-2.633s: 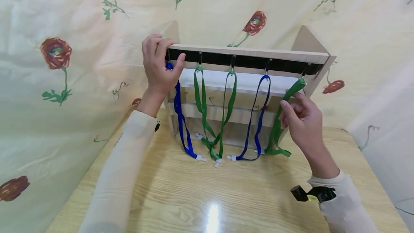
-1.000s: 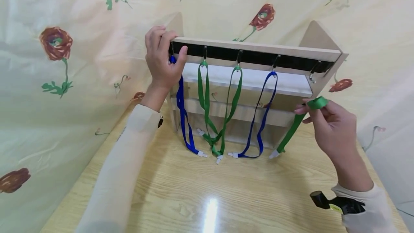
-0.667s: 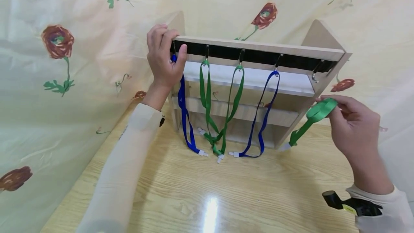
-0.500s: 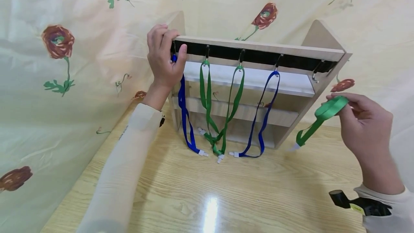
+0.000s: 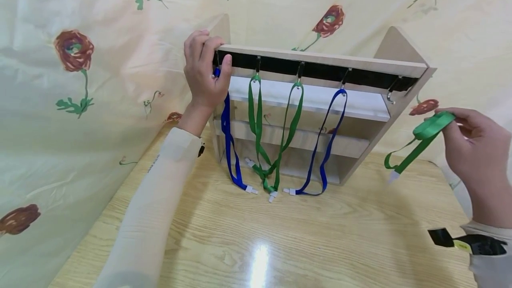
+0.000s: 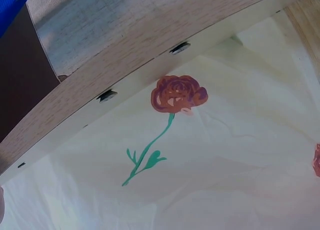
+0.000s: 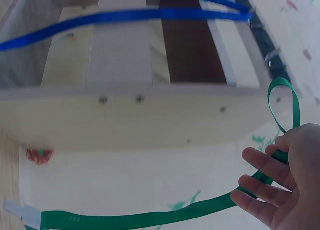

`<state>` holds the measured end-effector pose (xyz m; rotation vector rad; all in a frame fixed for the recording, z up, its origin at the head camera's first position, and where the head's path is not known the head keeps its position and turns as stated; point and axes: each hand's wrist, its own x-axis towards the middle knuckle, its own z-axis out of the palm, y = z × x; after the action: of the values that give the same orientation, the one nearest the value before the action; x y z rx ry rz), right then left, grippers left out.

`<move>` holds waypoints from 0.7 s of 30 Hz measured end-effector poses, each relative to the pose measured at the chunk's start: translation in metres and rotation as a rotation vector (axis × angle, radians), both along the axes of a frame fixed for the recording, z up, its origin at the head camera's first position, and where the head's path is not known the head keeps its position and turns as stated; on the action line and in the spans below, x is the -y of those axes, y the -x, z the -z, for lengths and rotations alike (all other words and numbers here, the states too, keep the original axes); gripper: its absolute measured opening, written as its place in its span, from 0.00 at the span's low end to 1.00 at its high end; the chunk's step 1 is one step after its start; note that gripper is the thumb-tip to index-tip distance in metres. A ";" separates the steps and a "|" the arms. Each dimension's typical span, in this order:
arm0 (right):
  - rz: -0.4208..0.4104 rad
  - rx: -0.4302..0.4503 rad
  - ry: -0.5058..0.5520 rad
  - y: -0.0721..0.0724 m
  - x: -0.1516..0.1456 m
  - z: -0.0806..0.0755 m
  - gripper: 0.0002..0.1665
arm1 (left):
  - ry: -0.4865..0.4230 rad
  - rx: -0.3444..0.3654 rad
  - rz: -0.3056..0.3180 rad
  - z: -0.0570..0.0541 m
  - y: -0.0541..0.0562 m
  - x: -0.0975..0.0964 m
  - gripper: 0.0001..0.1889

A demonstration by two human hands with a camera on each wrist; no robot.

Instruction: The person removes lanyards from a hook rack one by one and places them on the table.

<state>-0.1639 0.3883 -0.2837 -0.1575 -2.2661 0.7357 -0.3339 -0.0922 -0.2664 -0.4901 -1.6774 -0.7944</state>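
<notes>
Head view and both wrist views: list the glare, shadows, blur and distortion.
Head view: a white glare streak near the bottom of the wooden table, soft shadows on it beside the sleeves, and a smeared white clip on the held green lanyard; left wrist view: the rack edge looks bowed, likely lens distortion; right wrist view: dim, with the blue lanyard looking soft.

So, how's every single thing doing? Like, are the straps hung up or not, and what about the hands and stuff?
Held green strap: off the hooks
Right hand: pinching that strap
Left hand: gripping the wooden shelf
Wooden shelf: standing on the table
Right-end hook: bare
Blue strap beside it: hooked
Two middle green straps: hooked, lower ends overlapping
Far-left blue strap: hanging, top partly hidden
</notes>
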 end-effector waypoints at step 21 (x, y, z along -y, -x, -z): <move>0.080 0.362 -0.085 0.051 -0.083 0.007 0.33 | 0.004 0.004 -0.001 0.003 -0.001 0.002 0.24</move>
<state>-0.2147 0.4713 -0.2908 -0.3634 -2.6114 0.6054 -0.3325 -0.0939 -0.2698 -0.4909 -1.6833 -0.7917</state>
